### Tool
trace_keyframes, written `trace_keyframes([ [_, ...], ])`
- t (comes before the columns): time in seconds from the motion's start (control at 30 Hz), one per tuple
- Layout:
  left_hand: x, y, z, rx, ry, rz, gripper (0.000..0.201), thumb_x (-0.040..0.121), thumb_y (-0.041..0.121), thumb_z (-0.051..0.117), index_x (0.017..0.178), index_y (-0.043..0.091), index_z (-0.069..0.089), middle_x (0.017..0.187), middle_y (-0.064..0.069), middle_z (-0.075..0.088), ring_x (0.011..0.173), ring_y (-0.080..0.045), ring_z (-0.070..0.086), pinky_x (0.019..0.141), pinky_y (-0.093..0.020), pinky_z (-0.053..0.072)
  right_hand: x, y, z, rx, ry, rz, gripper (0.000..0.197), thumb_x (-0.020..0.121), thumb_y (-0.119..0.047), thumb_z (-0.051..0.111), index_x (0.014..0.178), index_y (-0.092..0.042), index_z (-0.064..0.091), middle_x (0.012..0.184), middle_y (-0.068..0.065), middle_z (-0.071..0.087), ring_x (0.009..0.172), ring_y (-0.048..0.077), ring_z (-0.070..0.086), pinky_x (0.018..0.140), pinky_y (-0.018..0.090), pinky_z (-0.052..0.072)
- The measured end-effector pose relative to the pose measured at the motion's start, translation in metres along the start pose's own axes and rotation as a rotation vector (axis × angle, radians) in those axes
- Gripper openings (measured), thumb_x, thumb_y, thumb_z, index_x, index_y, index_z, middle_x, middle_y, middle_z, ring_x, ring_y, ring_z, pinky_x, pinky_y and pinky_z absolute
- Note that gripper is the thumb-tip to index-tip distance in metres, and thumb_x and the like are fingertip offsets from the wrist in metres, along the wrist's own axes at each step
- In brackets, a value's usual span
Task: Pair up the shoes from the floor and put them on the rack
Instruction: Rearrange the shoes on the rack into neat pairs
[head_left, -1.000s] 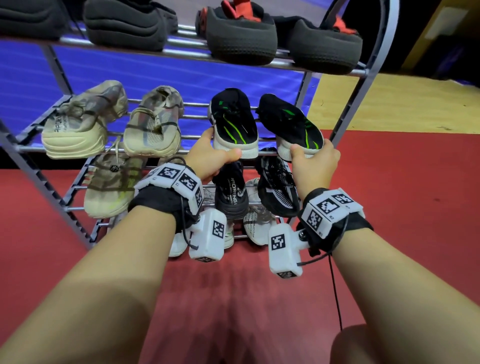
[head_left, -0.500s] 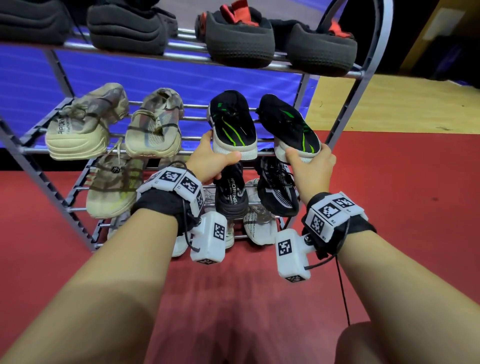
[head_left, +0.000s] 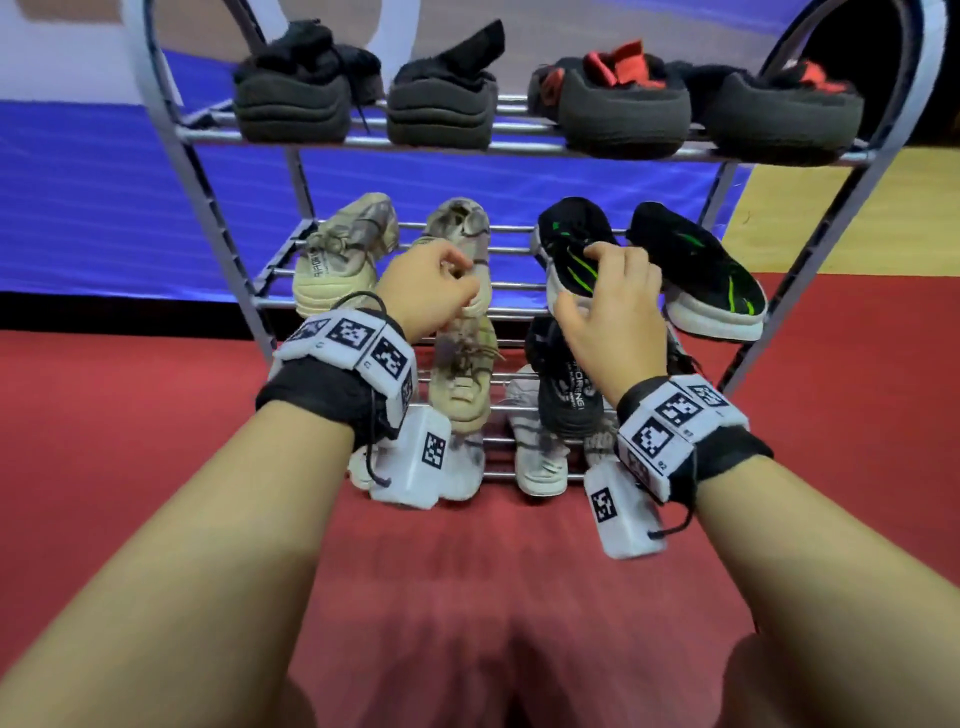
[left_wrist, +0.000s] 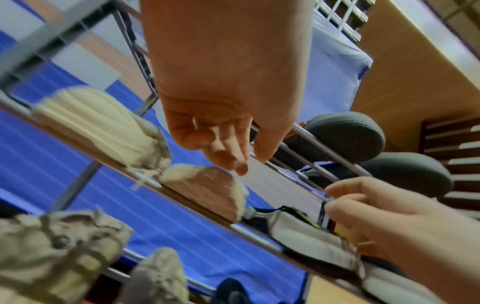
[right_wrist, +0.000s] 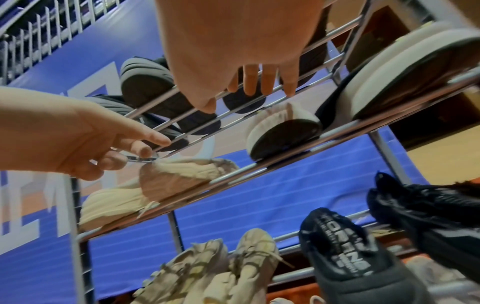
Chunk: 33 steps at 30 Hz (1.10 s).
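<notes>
On the middle shelf of the rack (head_left: 524, 314), black-and-green pair side by side at 1–2 o'clock from centre: left black-green shoe (head_left: 567, 249) and right black-green shoe (head_left: 698, 273), heels toward me, soles on the bars. My right hand (head_left: 610, 306) is in front of the left one, fingers loosely bent, nothing in it; can't tell from the head view if the fingertips touch the shoe. Right wrist view shows the fingers (right_wrist: 267, 82) hanging apart, palm clear. My left hand (head_left: 426, 291) sits at 11 o'clock in front of the beige pair (head_left: 340, 254), fingers relaxed and half curled, holding nothing; left wrist view confirms the empty palm (left_wrist: 215, 127). Second beige shoe (head_left: 462, 228) is partly hidden behind that hand. Top shelf, 12 o'clock: two dark grey shoes (head_left: 293, 104) and two grey shoes with red lining (head_left: 623, 109). Lower shelves, 6 o'clock: another beige shoe (head_left: 465, 374), black slip-on with white lettering (head_left: 571, 400), whitish shoes (head_left: 537, 457) at the bottom. Red floor (head_left: 156, 395) around the rack, blue banner (head_left: 104, 208) behind.
</notes>
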<state>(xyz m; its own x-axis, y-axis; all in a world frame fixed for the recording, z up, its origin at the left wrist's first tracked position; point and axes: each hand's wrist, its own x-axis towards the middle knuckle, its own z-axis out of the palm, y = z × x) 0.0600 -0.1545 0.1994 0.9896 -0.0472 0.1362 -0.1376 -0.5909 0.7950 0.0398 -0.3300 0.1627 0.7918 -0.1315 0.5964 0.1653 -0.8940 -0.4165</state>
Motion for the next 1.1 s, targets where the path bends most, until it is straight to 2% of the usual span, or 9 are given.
trace_keyframes([
  [0.1, -0.011, -0.019, -0.028, 0.27, 0.101, -0.004, 0.024, 0.086, 0.023, 0.055, 0.109, 0.018, 0.058, 0.087, -0.003, 0.066, 0.083, -0.025, 0.064, 0.077, -0.035, 0.05, -0.004, -0.027, 0.016, -0.073, -0.084, -0.003, 0.043, 0.089, -0.028, 0.05, 0.127, -0.009, 0.049, 0.124, 0.013, 0.05, 0.114, 0.034, 0.044, 0.095, 0.045, 0.035],
  [0.2, -0.02, -0.035, -0.049, 0.386, 0.207, -0.041, 0.029, 0.089, 0.028, 0.05, 0.116, 0.02, 0.054, 0.103, -0.001, 0.064, 0.097, -0.025, 0.06, 0.082, -0.037, 0.047, -0.006, -0.05, 0.03, -0.093, -0.096, 0.055, 0.042, 0.089, -0.033, 0.05, 0.125, -0.01, 0.05, 0.123, 0.014, 0.051, 0.115, 0.035, 0.045, 0.096, 0.047, 0.034],
  [0.33, -0.021, -0.052, -0.062, 0.405, 0.314, -0.098, 0.048, 0.088, 0.035, 0.053, 0.129, 0.013, 0.043, 0.133, -0.012, 0.044, 0.123, -0.031, 0.045, 0.096, -0.043, 0.039, -0.01, -0.075, 0.048, 0.034, -0.144, 0.112, 0.046, 0.088, -0.032, 0.052, 0.128, -0.009, 0.047, 0.127, 0.015, 0.049, 0.119, 0.034, 0.042, 0.097, 0.043, 0.036],
  [0.6, -0.015, -0.085, -0.062, 0.237, 0.331, -0.221, 0.077, 0.082, 0.045, 0.062, 0.141, 0.006, 0.029, 0.144, -0.015, 0.035, 0.134, -0.031, 0.034, 0.106, -0.042, 0.033, -0.005, -0.088, 0.065, 0.454, -0.225, 0.394, 0.082, 0.083, -0.044, 0.064, 0.145, -0.007, 0.026, 0.145, 0.015, 0.035, 0.135, 0.03, 0.032, 0.106, 0.041, 0.032],
  [0.77, -0.004, -0.094, -0.058, 0.035, 0.372, -0.202, 0.082, 0.082, 0.044, 0.064, 0.144, 0.007, 0.028, 0.146, -0.01, 0.038, 0.134, -0.024, 0.038, 0.104, -0.032, 0.033, -0.001, -0.086, 0.077, 0.633, -0.234, 0.509, 0.068, 0.078, -0.041, 0.068, 0.131, -0.005, 0.043, 0.128, 0.013, 0.052, 0.115, 0.029, 0.053, 0.098, 0.039, 0.044],
  [0.87, 0.0, -0.1, -0.054, -0.076, 0.446, -0.196, 0.081, 0.078, 0.045, 0.068, 0.142, 0.009, 0.034, 0.143, -0.006, 0.043, 0.131, -0.021, 0.042, 0.107, -0.031, 0.034, 0.002, -0.081, 0.078, 0.636, -0.256, 0.52, 0.063, 0.079, -0.041, 0.067, 0.129, -0.01, 0.044, 0.124, 0.008, 0.049, 0.107, 0.024, 0.052, 0.094, 0.033, 0.042],
  [0.97, 0.004, -0.108, -0.053, -0.037, 0.471, -0.179, 0.069, 0.078, 0.04, 0.07, 0.134, 0.009, 0.044, 0.137, -0.007, 0.048, 0.127, -0.022, 0.045, 0.102, -0.03, 0.036, 0.0, -0.084, 0.079, 0.707, -0.296, 0.564, 0.06, 0.076, -0.044, 0.066, 0.125, -0.017, 0.046, 0.12, 0.009, 0.057, 0.104, 0.027, 0.058, 0.094, 0.04, 0.048],
  [1.03, 0.006, -0.112, -0.053, 0.006, 0.451, -0.166, 0.068, 0.079, 0.037, 0.07, 0.135, 0.008, 0.044, 0.136, -0.009, 0.048, 0.127, -0.025, 0.045, 0.105, -0.035, 0.037, 0.0, -0.086, 0.079, 0.837, -0.367, 0.62, 0.058, 0.078, -0.041, 0.062, 0.129, -0.022, 0.042, 0.115, 0.006, 0.062, 0.089, 0.026, 0.066, 0.078, 0.036, 0.057],
  [1.1, 0.005, -0.113, -0.054, 0.048, 0.438, -0.156, 0.067, 0.08, 0.038, 0.068, 0.135, 0.009, 0.044, 0.136, -0.01, 0.047, 0.128, -0.027, 0.043, 0.106, -0.039, 0.036, 0.001, -0.088, 0.077, 1.0, -0.45, 0.693, 0.053, 0.089, -0.026, 0.057, 0.137, -0.024, 0.034, 0.115, 0.007, 0.062, 0.072, 0.02, 0.067, 0.053, 0.021, 0.055],
])
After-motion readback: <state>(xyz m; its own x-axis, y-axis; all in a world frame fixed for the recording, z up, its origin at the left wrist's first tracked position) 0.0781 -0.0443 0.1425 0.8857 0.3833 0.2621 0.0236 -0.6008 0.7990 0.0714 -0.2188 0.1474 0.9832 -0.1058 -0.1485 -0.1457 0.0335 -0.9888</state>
